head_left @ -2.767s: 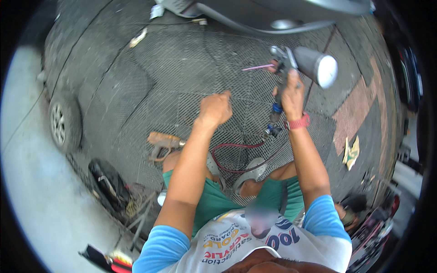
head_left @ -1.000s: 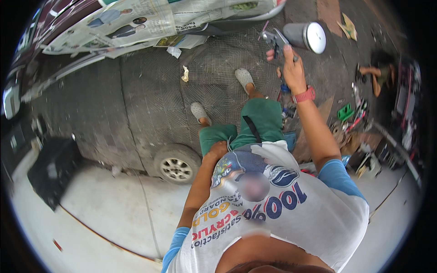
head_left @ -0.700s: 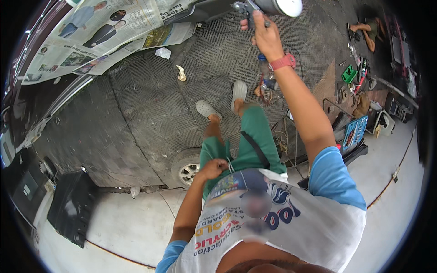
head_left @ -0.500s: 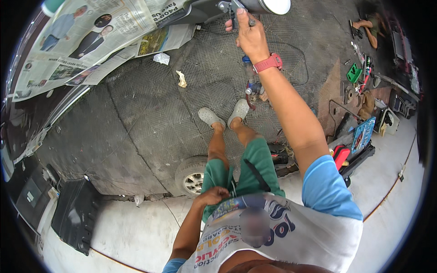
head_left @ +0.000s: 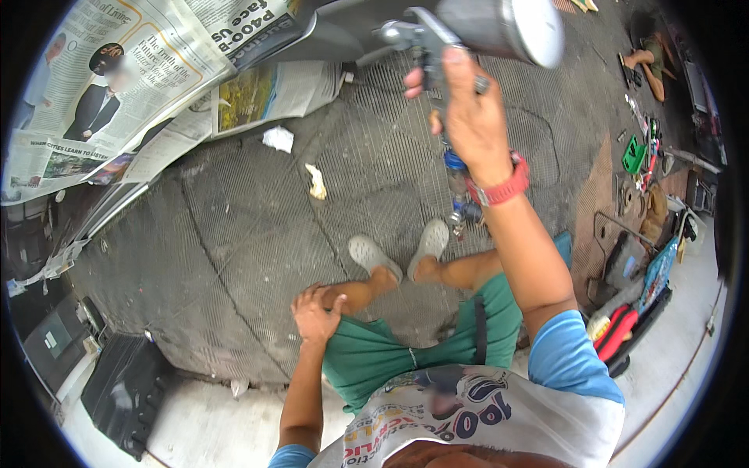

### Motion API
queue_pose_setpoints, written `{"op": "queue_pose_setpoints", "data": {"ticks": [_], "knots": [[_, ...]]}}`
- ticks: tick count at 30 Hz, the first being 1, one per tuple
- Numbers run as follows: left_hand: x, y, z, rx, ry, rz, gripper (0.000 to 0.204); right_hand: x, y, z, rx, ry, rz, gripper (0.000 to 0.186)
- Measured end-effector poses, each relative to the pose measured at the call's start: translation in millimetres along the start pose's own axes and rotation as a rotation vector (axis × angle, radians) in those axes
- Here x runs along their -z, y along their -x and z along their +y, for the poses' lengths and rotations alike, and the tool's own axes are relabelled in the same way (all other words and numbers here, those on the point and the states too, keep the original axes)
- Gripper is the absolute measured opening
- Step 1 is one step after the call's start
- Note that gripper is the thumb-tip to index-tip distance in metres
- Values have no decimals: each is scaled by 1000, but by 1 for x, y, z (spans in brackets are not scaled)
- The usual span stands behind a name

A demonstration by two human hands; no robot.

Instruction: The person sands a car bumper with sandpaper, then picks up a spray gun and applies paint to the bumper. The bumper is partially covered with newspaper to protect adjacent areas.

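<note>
Mat (head_left: 261, 234) gives room at 9 o'clock, edged by newspaper (head_left: 168, 70) at 10. Right hand (head_left: 474, 121) wraps spray gun (head_left: 437, 27) near 1, nozzle (head_left: 390, 33) toward 9, handle (head_left: 432, 69) running 12–6; left hand (head_left: 317, 316) empty, fingers (head_left: 306, 296) spread on knee (head_left: 355, 296).

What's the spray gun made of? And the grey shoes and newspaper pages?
Spray gun: shiny metal, it seems, because its silvery top catches light. Grey shoes: probably dull, rubbery foam, since they look thick and dotted with holes. Newspaper pages: thin, dull paper, covered in print and bending at the edge.
</note>
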State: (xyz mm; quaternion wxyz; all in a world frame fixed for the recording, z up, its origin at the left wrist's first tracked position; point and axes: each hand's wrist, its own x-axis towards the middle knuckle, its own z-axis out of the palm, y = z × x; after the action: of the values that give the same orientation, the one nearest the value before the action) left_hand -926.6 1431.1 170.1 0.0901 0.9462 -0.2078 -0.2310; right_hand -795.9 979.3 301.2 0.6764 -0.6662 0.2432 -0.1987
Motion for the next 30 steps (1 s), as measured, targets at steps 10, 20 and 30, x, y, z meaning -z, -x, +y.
{"op": "queue_pose_setpoints", "data": {"ticks": [10, 20, 30], "knots": [[-54, -130, 1, 25, -138, 434, 41, -6, -4, 58, 206, -160, -131, 68], [-102, -180, -2, -11, -117, 456, 43, 103, -73, 62, 226, -139, 340, 63], [-112, -211, -4, -54, -114, 410, 48, 104, -51, 79, 311, 91, 435, 65]]}}
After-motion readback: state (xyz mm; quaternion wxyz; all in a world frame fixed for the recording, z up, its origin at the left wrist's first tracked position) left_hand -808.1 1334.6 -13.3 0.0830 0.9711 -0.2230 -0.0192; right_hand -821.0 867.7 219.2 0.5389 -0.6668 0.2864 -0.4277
